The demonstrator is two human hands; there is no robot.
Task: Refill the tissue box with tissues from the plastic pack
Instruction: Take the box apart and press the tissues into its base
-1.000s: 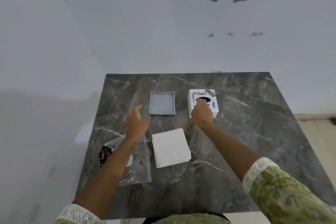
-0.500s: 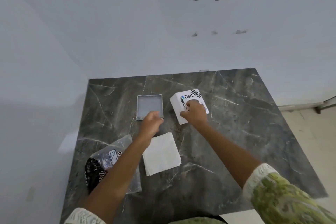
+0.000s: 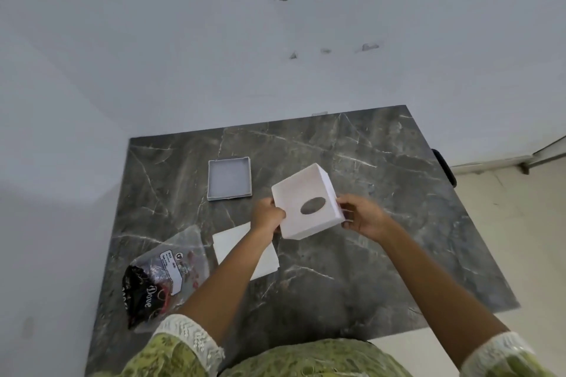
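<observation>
I hold the white tissue box (image 3: 301, 196) in the air above the table, tilted, its open inside facing me and the oval dispensing hole showing through its far wall. My left hand (image 3: 267, 214) grips its left edge and my right hand (image 3: 361, 216) grips its right edge. A stack of white tissues (image 3: 229, 242) lies on the table under my left forearm, partly hidden by it. The clear plastic pack (image 3: 167, 272) with a black printed end lies at the front left, flattened.
A shallow grey tray-like lid (image 3: 229, 178) lies open side up on the dark marble table (image 3: 382, 223) behind the tissues. White walls close the back and left. The table's right edge drops to a light floor.
My right hand lifted the box off the table and turned it over, so the printed top faces away. My left hand came across and took hold of its left edge.
</observation>
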